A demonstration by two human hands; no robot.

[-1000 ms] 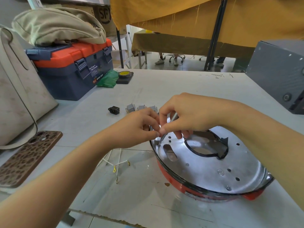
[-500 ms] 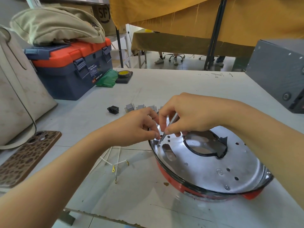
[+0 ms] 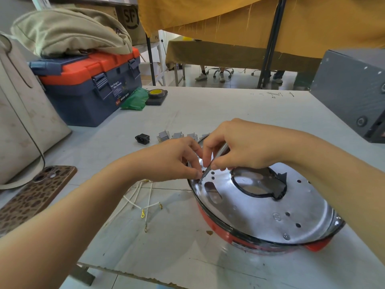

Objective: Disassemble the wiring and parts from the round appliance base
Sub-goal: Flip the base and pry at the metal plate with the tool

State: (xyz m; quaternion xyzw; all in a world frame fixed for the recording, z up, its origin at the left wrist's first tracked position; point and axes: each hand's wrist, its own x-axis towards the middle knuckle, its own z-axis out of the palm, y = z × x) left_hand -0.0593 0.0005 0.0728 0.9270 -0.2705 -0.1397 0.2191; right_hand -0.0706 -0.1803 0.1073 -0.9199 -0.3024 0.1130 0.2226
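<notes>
1. Base (image 3: 260, 207) is sitting on tabletop (image 3: 208, 113): stiff, slick metal plate.
2. Right hand (image 3: 245, 147) is pinching thin screwdriver (image 3: 207, 171); left hand (image 3: 170, 161) is pinching at tip.
3. Rim is offering surest hold.

My left hand (image 3: 170, 159) reaches in from the near left, fingers curled, thumb and forefinger pinched together at their tips. My right hand (image 3: 239, 147) comes from the right, knuckles up, fingertips bunched in a pinch just beside the left's.
</notes>
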